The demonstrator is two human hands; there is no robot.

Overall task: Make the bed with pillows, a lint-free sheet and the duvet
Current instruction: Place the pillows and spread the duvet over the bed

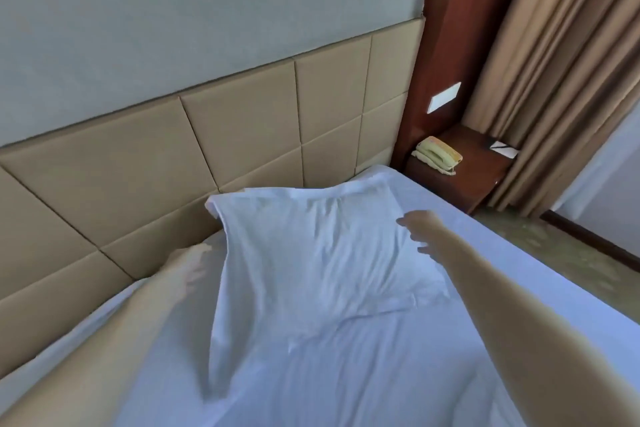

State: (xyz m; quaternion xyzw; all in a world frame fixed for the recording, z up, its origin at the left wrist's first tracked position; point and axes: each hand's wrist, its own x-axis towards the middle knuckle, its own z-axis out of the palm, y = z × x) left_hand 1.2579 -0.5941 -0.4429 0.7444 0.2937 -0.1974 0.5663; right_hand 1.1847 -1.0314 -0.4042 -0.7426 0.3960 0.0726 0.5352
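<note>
A white pillow (311,246) lies on the white sheet (450,288) of the bed, its far end close to the padded headboard. My left hand (190,269) is at the pillow's left edge with fingers spread, blurred; whether it touches the pillow is unclear. At the pillow's right edge my right hand (417,230) hovers with fingers spread and slightly bent, holding nothing. No duvet is in view.
A beige padded headboard (207,156) runs along the wall behind the bed. A dark wooden nightstand (474,173) at the bed's far right corner bears a cream telephone (438,152). Brown curtains (554,80) hang beyond it. Carpeted floor (561,253) lies right of the bed.
</note>
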